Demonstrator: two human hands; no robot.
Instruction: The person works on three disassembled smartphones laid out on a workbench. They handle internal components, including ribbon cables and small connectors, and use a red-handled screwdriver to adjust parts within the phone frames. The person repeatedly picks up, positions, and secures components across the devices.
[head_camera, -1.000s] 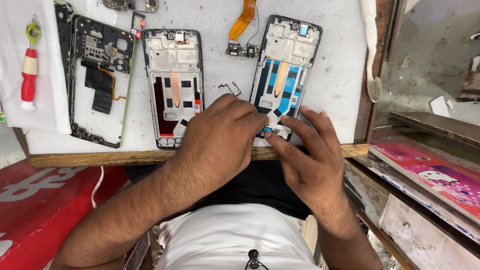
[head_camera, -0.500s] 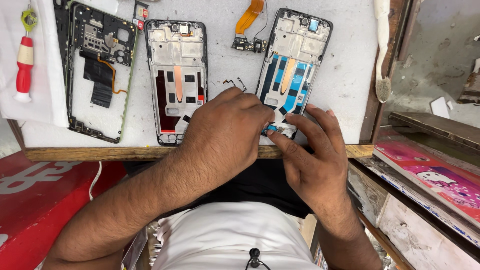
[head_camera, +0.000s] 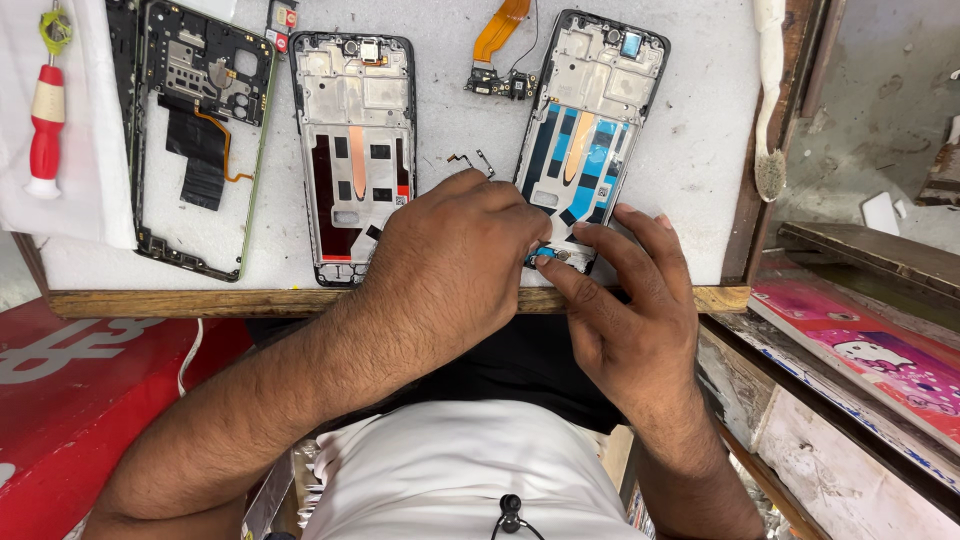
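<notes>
Both hands (head_camera: 540, 270) pinch the bottom edge of the blue-striped phone frame (head_camera: 590, 130).

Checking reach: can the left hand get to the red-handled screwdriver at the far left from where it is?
Probably yes. The left hand rests at the near end of the right-hand phone frame; the red-handled screwdriver lies uncovered on the white cloth, though the hand must cross two opened phones.

Across the upper frame the bench (head_camera: 690, 150) is crowded: three opened phone frames lie side by side, the right phone frame (head_camera: 590, 120) under both hands. An orange flex cable (head_camera: 500, 40) and small loose parts (head_camera: 472, 160) fill the gap between the middle phone frame (head_camera: 355, 150) and the right one. Bare bench shows right of it, up to the brush (head_camera: 770, 100).
</notes>
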